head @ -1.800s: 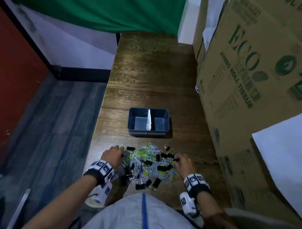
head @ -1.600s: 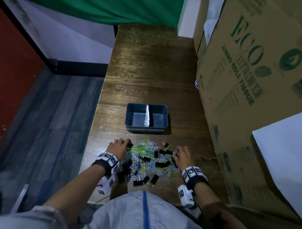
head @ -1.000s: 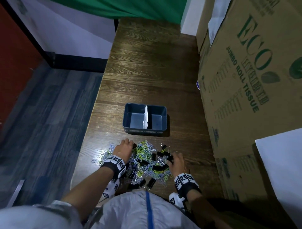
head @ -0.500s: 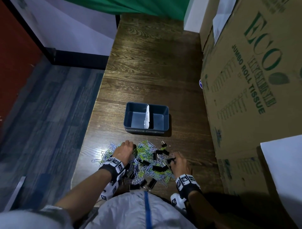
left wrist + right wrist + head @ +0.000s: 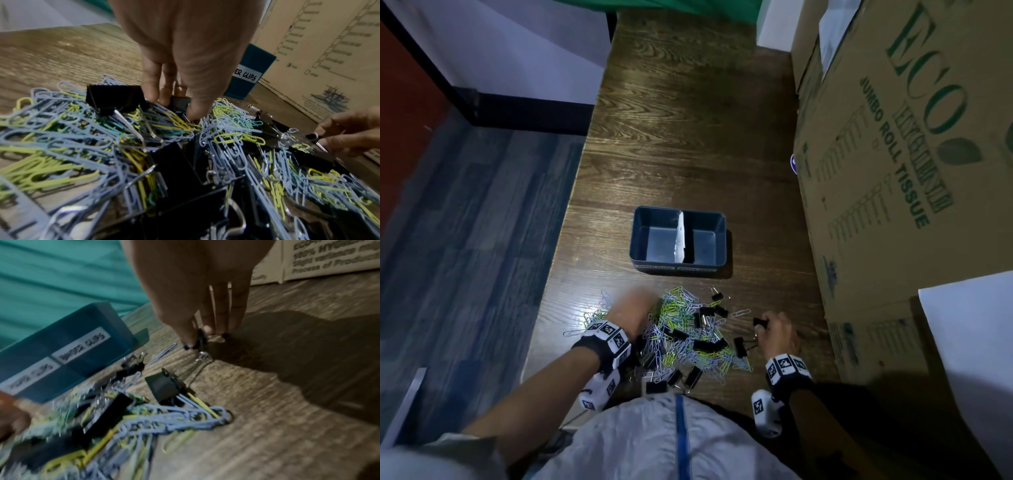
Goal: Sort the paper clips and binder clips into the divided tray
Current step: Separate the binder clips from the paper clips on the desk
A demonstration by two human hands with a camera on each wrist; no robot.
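Note:
A blue divided tray (image 5: 678,267) stands empty beyond a mixed pile (image 5: 688,335) of blue, yellow and green paper clips and black binder clips. Its front labels (image 5: 80,344) name the two halves. My left hand (image 5: 631,308) is blurred at the pile's left side. In the left wrist view its thumb and fingers (image 5: 152,91) dip into the pile either side of a black binder clip (image 5: 179,99); a grip is not clear. My right hand (image 5: 767,325) is at the pile's right edge and pinches a small black binder clip (image 5: 198,339) just above the table.
A tall cardboard box (image 5: 893,171) walls off the table's right side, with a white sheet (image 5: 969,359) against it. The table's left edge (image 5: 558,260) drops to a grey floor. A small group of paper clips (image 5: 592,315) lies left of my left hand.
My right hand has moved right, out of the pile, with a small binder clip pinched. A group of paper clips has been spread to the left of my left hand, which now digs into the pile.

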